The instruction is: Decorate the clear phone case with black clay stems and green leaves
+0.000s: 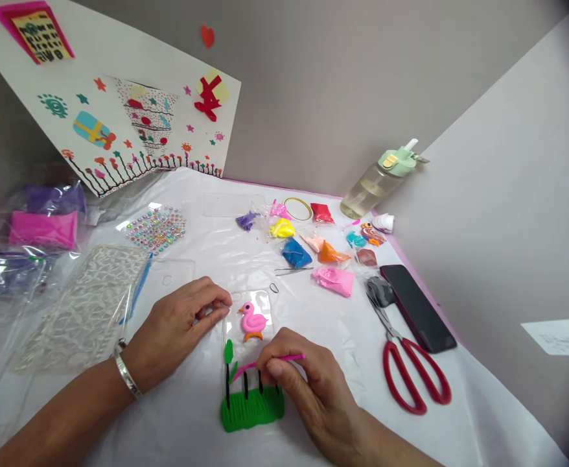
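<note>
A clear phone case (264,303) lies on the white table in front of me. It carries a pink clay flamingo (252,320), a green clay grass patch (251,408) with black stems and one green leaf (229,351). My left hand (180,327) rests on the case's left edge, fingers curled and pressing it down. My right hand (308,383) pinches a thin pink modelling tool (284,359), whose tip points toward the stems above the grass.
Red-handled scissors (411,373) and a dark phone (417,308) lie to the right. Small bags of coloured clay (333,280) sit behind the case. A water bottle (379,183) leans at the back. A rhinestone sheet (157,227) and plastic packaging (85,305) lie left.
</note>
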`<state>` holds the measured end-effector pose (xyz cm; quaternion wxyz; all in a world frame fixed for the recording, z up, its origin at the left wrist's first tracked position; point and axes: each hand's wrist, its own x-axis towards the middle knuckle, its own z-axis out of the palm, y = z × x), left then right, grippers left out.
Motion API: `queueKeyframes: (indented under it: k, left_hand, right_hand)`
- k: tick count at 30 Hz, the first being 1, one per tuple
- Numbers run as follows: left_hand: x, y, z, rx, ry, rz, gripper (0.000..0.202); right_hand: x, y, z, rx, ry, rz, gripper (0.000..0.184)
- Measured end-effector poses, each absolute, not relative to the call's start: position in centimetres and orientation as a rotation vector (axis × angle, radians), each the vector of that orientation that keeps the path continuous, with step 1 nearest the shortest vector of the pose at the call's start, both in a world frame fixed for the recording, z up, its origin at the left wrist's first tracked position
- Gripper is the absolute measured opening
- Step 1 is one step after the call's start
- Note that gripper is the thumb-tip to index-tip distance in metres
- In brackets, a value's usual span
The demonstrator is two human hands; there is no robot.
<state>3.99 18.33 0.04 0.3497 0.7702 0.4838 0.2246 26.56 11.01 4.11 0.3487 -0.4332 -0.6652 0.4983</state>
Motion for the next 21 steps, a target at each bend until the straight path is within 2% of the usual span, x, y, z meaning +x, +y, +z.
queueKeyframes:
  k: [21]
  left_hand:
    - [4.08,18.16,0.6,2.039,1.25,0.545,0.015]
  right_hand:
    - [26.19,11.45,3.44,-1.168,-1.763,1.279,0.027]
